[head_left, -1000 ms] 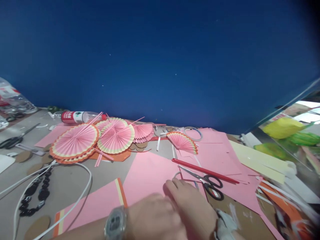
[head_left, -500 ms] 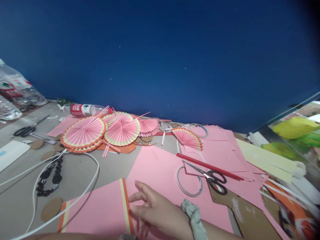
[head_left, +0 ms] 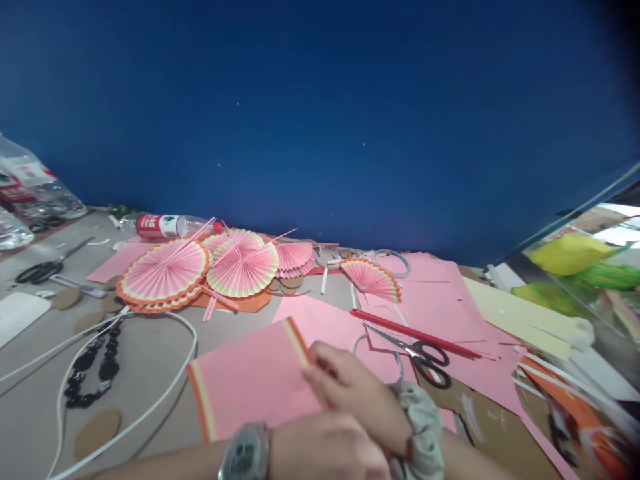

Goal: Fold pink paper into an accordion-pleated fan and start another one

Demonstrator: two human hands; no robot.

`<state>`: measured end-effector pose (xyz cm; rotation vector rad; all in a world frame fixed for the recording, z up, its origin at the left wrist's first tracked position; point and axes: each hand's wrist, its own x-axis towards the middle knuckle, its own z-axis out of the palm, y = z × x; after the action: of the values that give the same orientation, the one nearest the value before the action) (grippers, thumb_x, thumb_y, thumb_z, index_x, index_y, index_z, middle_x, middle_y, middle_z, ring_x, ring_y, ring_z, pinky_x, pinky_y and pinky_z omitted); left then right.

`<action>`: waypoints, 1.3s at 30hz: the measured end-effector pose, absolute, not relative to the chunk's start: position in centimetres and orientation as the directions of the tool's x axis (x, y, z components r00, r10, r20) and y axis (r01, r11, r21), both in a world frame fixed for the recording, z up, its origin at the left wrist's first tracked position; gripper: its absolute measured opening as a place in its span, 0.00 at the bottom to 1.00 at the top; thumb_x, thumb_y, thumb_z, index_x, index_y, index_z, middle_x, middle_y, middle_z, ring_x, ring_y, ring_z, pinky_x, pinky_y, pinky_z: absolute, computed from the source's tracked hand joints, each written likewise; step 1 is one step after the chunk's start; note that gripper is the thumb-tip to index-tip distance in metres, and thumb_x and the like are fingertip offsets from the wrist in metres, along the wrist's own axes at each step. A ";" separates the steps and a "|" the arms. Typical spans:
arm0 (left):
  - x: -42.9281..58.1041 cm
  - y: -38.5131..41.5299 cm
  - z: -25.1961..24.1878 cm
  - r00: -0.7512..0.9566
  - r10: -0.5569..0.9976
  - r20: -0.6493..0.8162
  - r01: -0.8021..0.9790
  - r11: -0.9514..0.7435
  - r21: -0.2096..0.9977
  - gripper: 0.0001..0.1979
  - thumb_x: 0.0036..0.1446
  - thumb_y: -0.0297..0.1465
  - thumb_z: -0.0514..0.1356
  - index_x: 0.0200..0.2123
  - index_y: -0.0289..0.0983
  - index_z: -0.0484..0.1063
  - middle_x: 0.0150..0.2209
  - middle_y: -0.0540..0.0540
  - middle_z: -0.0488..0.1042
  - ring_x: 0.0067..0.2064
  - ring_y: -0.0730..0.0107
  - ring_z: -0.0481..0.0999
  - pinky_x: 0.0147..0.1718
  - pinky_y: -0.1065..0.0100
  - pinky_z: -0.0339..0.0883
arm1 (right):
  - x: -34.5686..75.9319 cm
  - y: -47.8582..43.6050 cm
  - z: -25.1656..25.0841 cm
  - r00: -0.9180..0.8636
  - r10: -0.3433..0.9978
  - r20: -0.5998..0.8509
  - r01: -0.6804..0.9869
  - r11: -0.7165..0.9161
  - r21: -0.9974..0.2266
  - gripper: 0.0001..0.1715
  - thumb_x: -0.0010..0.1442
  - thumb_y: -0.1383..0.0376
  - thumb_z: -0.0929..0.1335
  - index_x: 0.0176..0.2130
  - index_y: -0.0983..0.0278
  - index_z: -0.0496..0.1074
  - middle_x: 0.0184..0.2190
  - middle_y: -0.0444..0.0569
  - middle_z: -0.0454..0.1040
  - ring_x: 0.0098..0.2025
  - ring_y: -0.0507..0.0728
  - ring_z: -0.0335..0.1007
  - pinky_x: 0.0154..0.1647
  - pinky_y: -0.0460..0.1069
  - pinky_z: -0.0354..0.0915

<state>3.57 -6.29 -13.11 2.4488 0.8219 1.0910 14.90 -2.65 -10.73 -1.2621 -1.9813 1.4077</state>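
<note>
A pink sheet of paper [head_left: 255,380] with orange and pale yellow strips along two opposite edges is turned at a slant before me. My right hand [head_left: 350,387], a grey-green scrunchie at its wrist, pinches the sheet's right edge by the orange strip. My left hand [head_left: 320,450], wearing a watch [head_left: 247,450], is curled at the sheet's near edge. It is blurred, and its fingertips are hidden. Under my right hand lies a larger pink sheet [head_left: 305,313]. Scissors [head_left: 415,350] with black handles and a red stick [head_left: 410,333] lie to the right.
Pleated pink paper fans [head_left: 165,273] are at the back left, beside a lying bottle [head_left: 170,225]. A white cable [head_left: 193,333] loops around black beads [head_left: 83,373] and past a cardboard disc [head_left: 97,433]. A blue wall [head_left: 320,120] stands behind; yellow paper [head_left: 520,317] is at right.
The striped pink sheet has shifted right and up and turned. My right hand, apart-fingered before, now pinches its edge. My left hand has come into view beside it.
</note>
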 end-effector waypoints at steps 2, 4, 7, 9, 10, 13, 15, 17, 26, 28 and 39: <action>2.1 -5.0 -12.0 0.483 0.424 0.766 0.207 -0.905 0.371 0.06 0.59 0.31 0.53 0.39 0.41 0.65 0.34 0.49 0.74 0.37 0.71 0.73 0.43 0.66 0.68 | 17.7 -1.9 -10.8 -0.381 0.917 -0.116 0.432 0.065 -0.900 0.15 0.62 0.58 0.60 0.27 0.62 0.58 0.23 0.39 0.57 0.27 0.49 0.53 0.28 0.45 0.53; 1.0 -3.3 -11.8 0.203 0.643 0.739 0.405 -0.742 0.534 0.10 0.55 0.25 0.55 0.40 0.43 0.64 0.35 0.50 0.73 0.40 0.70 0.72 0.45 0.64 0.66 | 20.3 -1.6 -11.1 -0.238 0.969 -0.064 0.420 0.044 -0.906 0.15 0.63 0.56 0.59 0.28 0.62 0.57 0.25 0.39 0.56 0.28 0.50 0.52 0.29 0.45 0.54; 0.2 -1.1 -12.7 -0.063 0.799 0.597 0.517 -0.486 0.705 0.16 0.56 0.26 0.55 0.49 0.38 0.60 0.46 0.40 0.65 0.49 0.62 0.65 0.48 0.56 0.62 | 23.2 -1.6 -11.8 -0.049 0.999 -0.013 0.386 0.007 -0.922 0.15 0.63 0.55 0.59 0.29 0.61 0.56 0.24 0.39 0.55 0.27 0.51 0.51 0.29 0.45 0.55; 0.2 -0.2 -13.3 -0.132 0.846 0.516 0.520 -0.384 0.763 0.22 0.56 0.30 0.57 0.53 0.37 0.56 0.51 0.37 0.61 0.53 0.59 0.62 0.49 0.55 0.61 | 24.3 -1.6 -12.3 0.042 0.999 0.008 0.355 -0.008 -0.935 0.14 0.62 0.54 0.59 0.30 0.60 0.56 0.25 0.40 0.55 0.28 0.51 0.52 0.29 0.45 0.56; 0.2 0.0 -13.5 -0.120 0.882 0.455 0.495 -0.344 0.798 0.24 0.56 0.32 0.58 0.55 0.38 0.55 0.53 0.38 0.60 0.55 0.59 0.62 0.50 0.56 0.61 | 24.6 -1.6 -12.5 0.074 0.997 0.013 0.338 -0.013 -0.941 0.14 0.62 0.54 0.59 0.30 0.60 0.57 0.25 0.40 0.55 0.28 0.51 0.53 0.30 0.45 0.57; 0.4 0.3 -13.3 -0.003 0.964 0.265 0.405 -0.241 0.882 0.27 0.57 0.35 0.57 0.58 0.42 0.51 0.49 0.43 0.67 0.52 0.64 0.67 0.50 0.61 0.62 | 24.9 -1.5 -12.9 0.124 0.992 0.009 0.289 -0.027 -0.957 0.15 0.62 0.53 0.59 0.30 0.60 0.57 0.25 0.41 0.57 0.28 0.52 0.54 0.29 0.46 0.58; 0.5 0.2 -13.0 0.077 0.985 0.156 0.372 -0.174 0.912 0.28 0.58 0.36 0.56 0.60 0.42 0.49 0.37 0.49 0.71 0.43 0.68 0.72 0.48 0.63 0.63 | 24.8 -1.4 -13.1 0.131 0.991 0.000 0.265 -0.035 -0.964 0.16 0.61 0.52 0.60 0.29 0.60 0.58 0.24 0.41 0.57 0.27 0.52 0.54 0.28 0.46 0.58; 0.5 0.2 -12.9 0.104 0.991 0.089 0.362 -0.121 0.924 0.28 0.59 0.36 0.56 0.60 0.42 0.50 0.28 0.53 0.69 0.37 0.71 0.71 0.46 0.64 0.62 | 24.8 -1.5 -13.2 0.141 0.990 -0.003 0.247 -0.038 -0.968 0.17 0.61 0.52 0.61 0.28 0.60 0.57 0.23 0.40 0.57 0.25 0.51 0.53 0.26 0.46 0.57; 0.1 0.4 -13.4 0.005 0.986 0.167 0.439 -0.152 0.886 0.19 0.61 0.36 0.53 0.54 0.41 0.62 0.38 0.48 0.71 0.41 0.69 0.70 0.45 0.66 0.63 | 24.2 -2.0 -13.6 0.111 0.994 0.017 0.111 0.005 -0.994 0.22 0.59 0.56 0.65 0.49 0.56 0.54 0.31 0.41 0.68 0.27 0.51 0.65 0.29 0.47 0.65; 0.1 0.4 -13.3 0.016 0.985 0.173 0.460 -0.161 0.873 0.14 0.61 0.36 0.52 0.49 0.41 0.67 0.43 0.46 0.71 0.46 0.67 0.70 0.49 0.63 0.61 | 24.0 -2.3 -13.8 0.059 0.996 0.060 0.110 0.054 -0.992 0.35 0.59 0.58 0.66 0.59 0.55 0.44 0.42 0.48 0.70 0.38 0.54 0.70 0.38 0.51 0.68; 0.1 0.7 -12.9 0.190 0.979 0.075 0.485 -0.159 0.860 0.30 0.52 0.41 0.62 0.57 0.41 0.60 0.58 0.45 0.64 0.59 0.60 0.62 0.56 0.60 0.58 | 25.3 -1.6 -13.9 -0.069 0.993 0.097 0.382 0.116 -0.917 0.27 0.59 0.59 0.65 0.58 0.56 0.60 0.59 0.48 0.61 0.60 0.57 0.56 0.57 0.54 0.59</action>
<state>0.15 0.69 -12.85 1.7529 1.3842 0.8780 25.34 -1.62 -13.91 -1.3829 -1.5822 0.9485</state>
